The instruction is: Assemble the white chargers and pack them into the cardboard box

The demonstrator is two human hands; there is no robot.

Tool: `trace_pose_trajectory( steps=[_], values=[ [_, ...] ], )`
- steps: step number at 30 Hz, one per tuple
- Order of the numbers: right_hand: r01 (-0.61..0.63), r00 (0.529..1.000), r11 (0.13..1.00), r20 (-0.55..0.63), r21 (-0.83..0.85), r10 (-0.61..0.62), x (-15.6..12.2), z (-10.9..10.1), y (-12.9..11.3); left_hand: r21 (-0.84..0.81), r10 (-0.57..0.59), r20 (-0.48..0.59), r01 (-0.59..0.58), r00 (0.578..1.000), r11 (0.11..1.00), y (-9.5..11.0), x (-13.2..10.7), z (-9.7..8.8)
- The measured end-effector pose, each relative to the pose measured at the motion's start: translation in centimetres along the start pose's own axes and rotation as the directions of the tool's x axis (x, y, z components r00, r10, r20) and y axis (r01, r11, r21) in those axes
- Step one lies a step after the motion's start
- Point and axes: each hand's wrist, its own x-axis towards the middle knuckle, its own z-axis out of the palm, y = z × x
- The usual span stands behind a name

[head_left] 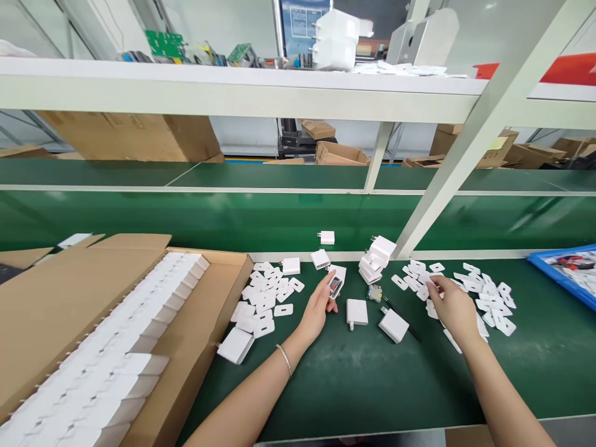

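Observation:
My left hand [319, 303] is closed around a white charger housing [341, 273], its open end turned up to show metal and circuit parts inside. Over the right-hand pile of small white slotted cover plates [491, 301], my right hand [451, 304] has thumb and fingertips pinched on a cover plate [423, 279]. Between the hands lie a small circuit board [374, 293], a black pen-like tool [404, 320] and two white chargers, one flat [357, 312] and one tilted [393, 325]. Several stacked chargers [378, 257] stand behind them.
At left, a cardboard box [233, 298] holds rows of white chargers [112, 354]. Another pile of white plates [265, 295] lies beside it, with a loose white housing [236, 345]. A slanted white post [447, 174] rises behind my right hand. A blue tray [565, 264] sits far right.

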Motion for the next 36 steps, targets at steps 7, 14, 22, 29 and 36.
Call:
trace_pose_trajectory(
  steps=[7, 14, 22, 29, 36],
  values=[
    [0.120, 0.900, 0.719, 0.231, 0.684, -0.370, -3.5, -2.8, -10.2, 0.097, 0.061, 0.097, -0.070, 0.993, 0.993, 1.1, -1.4, 0.9],
    [0.084, 0.897, 0.630, 0.217, 0.772, -0.386, -5.1, 0.2, -15.4, 0.138, 0.077, 0.111, -0.092, 0.991, 0.986, 1.1, -2.4, 1.2],
    [-0.055, 0.900, 0.586, 0.294, 0.809, -0.321, -4.8, 2.5, -15.2, 0.145, 0.091, 0.136, -0.110, 0.987, 0.983, 1.6, -2.3, 1.0],
    [-0.145, 0.822, 0.523, 0.396, 0.840, -0.409, -5.1, 3.2, -14.8, 0.207, 0.126, 0.176, -0.162, 0.976, 0.965, 1.5, -2.9, 1.2],
    [-0.015, 0.836, 0.638, 0.359, 0.770, -0.414, -5.7, 2.6, -15.0, 0.293, 0.223, 0.225, -0.285, 0.948, 0.913, 1.6, -3.0, 0.8]
  ],
)
